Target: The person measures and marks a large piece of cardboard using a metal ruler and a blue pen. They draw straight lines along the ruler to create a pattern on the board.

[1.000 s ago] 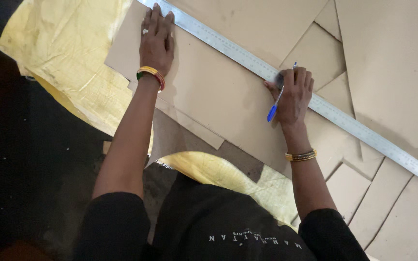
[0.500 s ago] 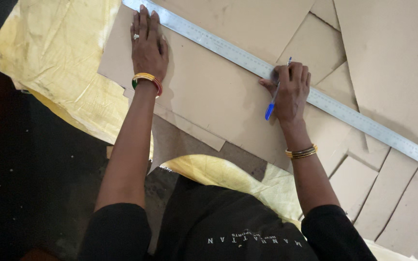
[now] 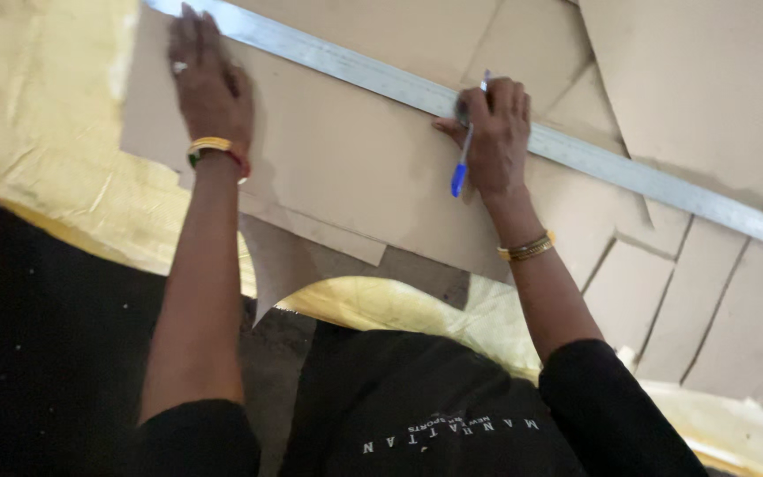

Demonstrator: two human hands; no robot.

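A long metal ruler [image 3: 629, 172] lies slantwise across a brown cardboard sheet [image 3: 346, 177]. My left hand [image 3: 209, 84] presses flat on the cardboard with its fingertips at the ruler's upper left end. My right hand [image 3: 496, 132] grips a blue pen [image 3: 463, 155], its tip up against the ruler's near edge around the middle. Both wrists wear gold bangles.
More cut cardboard pieces [image 3: 699, 79] overlap to the right and behind the ruler. A crinkled yellow sheet [image 3: 37, 132] lies under the cardboard at left and shows again near my lap [image 3: 399, 305]. Dark floor [image 3: 37, 353] fills the lower left.
The view has shifted, so the ruler and both hands sit higher in the frame. My left hand has stayed on the ruler's end, and my right hand with the pen remains at the ruler's edge.
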